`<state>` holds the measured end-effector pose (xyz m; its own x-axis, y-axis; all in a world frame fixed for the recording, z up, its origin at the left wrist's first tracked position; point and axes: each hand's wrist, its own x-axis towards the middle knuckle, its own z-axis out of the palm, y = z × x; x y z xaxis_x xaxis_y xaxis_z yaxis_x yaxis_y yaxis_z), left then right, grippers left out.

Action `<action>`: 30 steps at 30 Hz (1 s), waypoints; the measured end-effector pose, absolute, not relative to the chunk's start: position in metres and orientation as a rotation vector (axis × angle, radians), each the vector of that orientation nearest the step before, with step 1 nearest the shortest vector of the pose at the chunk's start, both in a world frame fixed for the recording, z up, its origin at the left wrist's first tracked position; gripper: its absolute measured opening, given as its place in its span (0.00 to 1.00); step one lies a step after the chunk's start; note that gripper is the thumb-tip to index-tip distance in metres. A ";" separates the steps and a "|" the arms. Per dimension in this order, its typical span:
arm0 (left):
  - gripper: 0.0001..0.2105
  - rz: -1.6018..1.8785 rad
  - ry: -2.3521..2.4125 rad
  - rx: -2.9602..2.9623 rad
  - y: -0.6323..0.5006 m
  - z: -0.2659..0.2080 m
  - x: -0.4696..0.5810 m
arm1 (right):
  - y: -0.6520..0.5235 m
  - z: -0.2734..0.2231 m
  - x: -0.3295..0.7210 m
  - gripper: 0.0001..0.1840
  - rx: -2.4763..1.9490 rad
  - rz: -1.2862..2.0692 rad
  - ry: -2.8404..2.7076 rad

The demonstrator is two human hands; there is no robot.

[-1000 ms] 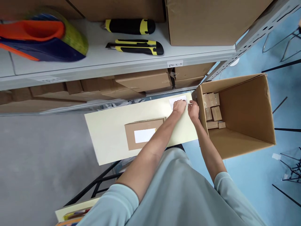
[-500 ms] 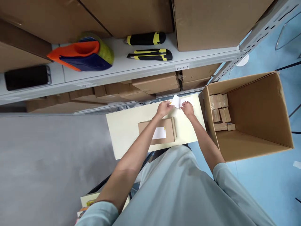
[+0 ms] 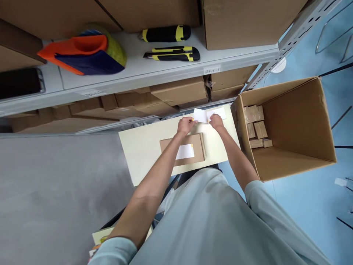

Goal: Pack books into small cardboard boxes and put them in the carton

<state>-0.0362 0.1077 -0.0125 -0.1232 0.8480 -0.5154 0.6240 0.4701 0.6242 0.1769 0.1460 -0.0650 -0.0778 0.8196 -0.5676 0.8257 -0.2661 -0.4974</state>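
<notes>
My left hand (image 3: 185, 125) pinches the left edge of a white label (image 3: 200, 115) with a yellow mark at its corner. My right hand (image 3: 217, 121) has its fingers closed at the label's right side, where it meets more white label sheets (image 3: 220, 112) lying on the cream table (image 3: 143, 147). Below the hands sits a closed cardboard box (image 3: 196, 156) bearing a white label (image 3: 185, 151), partly covered by my left forearm.
A large open carton (image 3: 298, 121) with several small boxes (image 3: 259, 129) inside stands right of the table. The shelf (image 3: 132, 73) ahead carries two utility knives (image 3: 172, 54), a tape dispenser (image 3: 88, 55), a phone (image 3: 20, 84) and cartons (image 3: 248, 25).
The raised label is now lower and spread wider between my hands, tilting left. My head view has shifted slightly, moving the shelf up and left in the picture.
</notes>
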 end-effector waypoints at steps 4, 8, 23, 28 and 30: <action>0.18 0.303 1.871 1.312 0.108 -0.005 -0.033 | 0.147 -0.067 0.175 0.12 2.129 -1.299 1.875; 0.22 0.310 1.861 1.363 0.109 0.002 -0.039 | 0.147 -0.069 0.174 0.14 2.136 -1.288 1.868; 0.20 0.515 1.915 1.391 0.082 0.056 -0.090 | 0.149 -0.065 0.176 0.15 2.124 -1.344 1.805; 0.30 0.777 1.629 1.214 0.020 0.105 -0.099 | 0.141 -0.037 0.170 0.21 2.167 -1.369 1.821; 0.32 0.791 1.579 1.157 -0.008 0.125 -0.101 | 0.131 -0.020 0.167 0.25 2.171 -1.388 1.843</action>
